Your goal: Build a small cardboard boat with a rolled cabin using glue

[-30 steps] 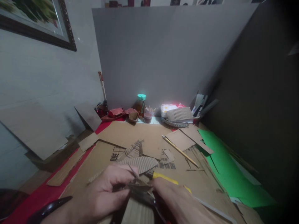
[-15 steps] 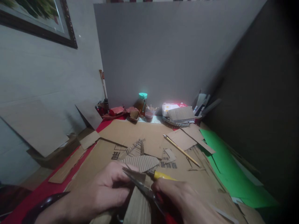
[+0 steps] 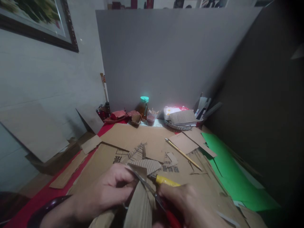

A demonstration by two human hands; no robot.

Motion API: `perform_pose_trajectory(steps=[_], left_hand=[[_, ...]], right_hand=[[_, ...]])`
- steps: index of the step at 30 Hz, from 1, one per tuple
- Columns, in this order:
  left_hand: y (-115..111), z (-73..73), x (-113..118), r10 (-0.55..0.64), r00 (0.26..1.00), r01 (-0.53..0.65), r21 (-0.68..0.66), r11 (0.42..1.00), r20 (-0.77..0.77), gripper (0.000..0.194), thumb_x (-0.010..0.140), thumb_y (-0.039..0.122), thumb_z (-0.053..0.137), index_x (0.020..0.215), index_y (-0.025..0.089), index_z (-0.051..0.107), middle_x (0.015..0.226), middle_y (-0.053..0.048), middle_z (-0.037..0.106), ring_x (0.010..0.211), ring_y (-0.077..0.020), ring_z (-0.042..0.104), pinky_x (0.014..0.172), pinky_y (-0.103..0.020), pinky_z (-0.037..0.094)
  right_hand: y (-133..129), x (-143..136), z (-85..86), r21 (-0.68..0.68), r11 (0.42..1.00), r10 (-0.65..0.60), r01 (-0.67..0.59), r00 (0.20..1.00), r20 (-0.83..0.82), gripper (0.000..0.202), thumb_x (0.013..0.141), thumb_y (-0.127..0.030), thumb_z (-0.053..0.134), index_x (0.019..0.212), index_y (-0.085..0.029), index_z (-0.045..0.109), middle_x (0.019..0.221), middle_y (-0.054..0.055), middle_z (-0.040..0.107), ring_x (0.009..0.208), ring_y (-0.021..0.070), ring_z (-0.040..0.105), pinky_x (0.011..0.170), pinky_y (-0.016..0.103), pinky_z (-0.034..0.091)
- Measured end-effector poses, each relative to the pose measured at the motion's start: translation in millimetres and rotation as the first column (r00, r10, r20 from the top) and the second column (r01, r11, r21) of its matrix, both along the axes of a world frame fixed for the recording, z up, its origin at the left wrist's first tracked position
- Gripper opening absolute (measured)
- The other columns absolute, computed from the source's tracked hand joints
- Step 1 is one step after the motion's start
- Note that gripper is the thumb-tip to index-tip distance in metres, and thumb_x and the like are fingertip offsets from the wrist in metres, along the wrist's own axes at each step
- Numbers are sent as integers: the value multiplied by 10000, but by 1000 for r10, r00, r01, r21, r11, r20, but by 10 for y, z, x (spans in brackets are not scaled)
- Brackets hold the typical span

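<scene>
My left hand [image 3: 116, 185] is closed on a strip of corrugated cardboard [image 3: 138, 207] that hangs toward me. In my right hand [image 3: 182, 198] is a pair of scissors with red handles [image 3: 172, 218]. Their blades lie across the cardboard strip, close to my left fingertips. Just beyond my right hand rests a yellow-handled tool [image 3: 167, 181], its tip partly hidden by cardboard. A ribbed cardboard piece [image 3: 148, 165] lies beyond my left hand. Part of the scissor handles is hidden by my right fingers.
A large cardboard sheet [image 3: 95, 171] covers the table. A pencil-like stick [image 3: 184, 154] and cardboard scraps [image 3: 171, 159] lie on it. Green sheet [image 3: 232, 171] is at right. A bottle with a turquoise cap [image 3: 144, 107] and a tissue-like pack [image 3: 174, 111] stand before the grey panel [image 3: 166, 57].
The scissor blades have come closer together across the cardboard strip. The strip has shifted slightly in my left hand, and the view has tilted up a little.
</scene>
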State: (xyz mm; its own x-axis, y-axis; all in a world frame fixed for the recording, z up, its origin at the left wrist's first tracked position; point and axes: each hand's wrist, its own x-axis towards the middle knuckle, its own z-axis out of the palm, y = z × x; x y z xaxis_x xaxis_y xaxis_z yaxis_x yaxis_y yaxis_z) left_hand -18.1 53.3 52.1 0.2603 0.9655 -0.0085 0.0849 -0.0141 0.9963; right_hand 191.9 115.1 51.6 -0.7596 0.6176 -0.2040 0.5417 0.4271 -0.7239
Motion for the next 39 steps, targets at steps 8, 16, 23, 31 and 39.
perform_pose_trajectory(steps=[8, 16, 23, 31, 39], left_hand=[[11, -10, -33, -103, 995, 103, 2, 995, -6, 133, 855, 201, 603, 770, 190, 704, 749, 9, 584, 713, -140, 504, 702, -253, 425], [22, -56, -5, -120, 992, 122, 48, 991, -47, 193, 858, 204, 566, 672, 188, 615, 718, 19, 516, 677, -133, 470, 635, -247, 395], [-46, 46, -2, -72, 991, 73, -1, 997, -114, 201, 813, 283, 605, 634, 198, 575, 712, 4, 569, 715, -159, 523, 661, -250, 421], [63, 22, -32, 130, 917, -96, 110, 989, -376, 239, 873, 331, 513, 729, 190, 641, 794, -18, 627, 792, -189, 570, 752, -291, 465], [77, 18, 49, 356, 796, -273, 235, 933, -489, 238, 837, 311, 510, 942, 199, 692, 874, -38, 710, 828, -225, 627, 748, -319, 477]], right_hand=[[46, 21, -45, 48, 998, 52, -47, 992, -111, 311, 738, -437, 700, 721, -206, 493, 659, -38, 437, 599, 116, 340, 523, 236, 296], [3, -17, -1, 9, 993, 119, -120, 967, -226, 369, 774, -535, 660, 756, -202, 501, 728, -17, 489, 661, 137, 382, 590, 253, 360], [-22, 54, -5, -38, 995, 80, -93, 965, -249, 436, 871, -590, 563, 713, -184, 552, 643, -42, 433, 597, 108, 371, 542, 250, 285], [106, 128, 102, -7, 985, -166, 174, 927, -338, 430, 901, -613, 468, 793, -212, 578, 649, -17, 548, 574, 129, 485, 560, 256, 397], [106, 144, 97, -39, 989, -146, 141, 925, -352, 380, 889, -571, 518, 821, -208, 607, 698, 8, 569, 614, 139, 478, 547, 258, 377]])
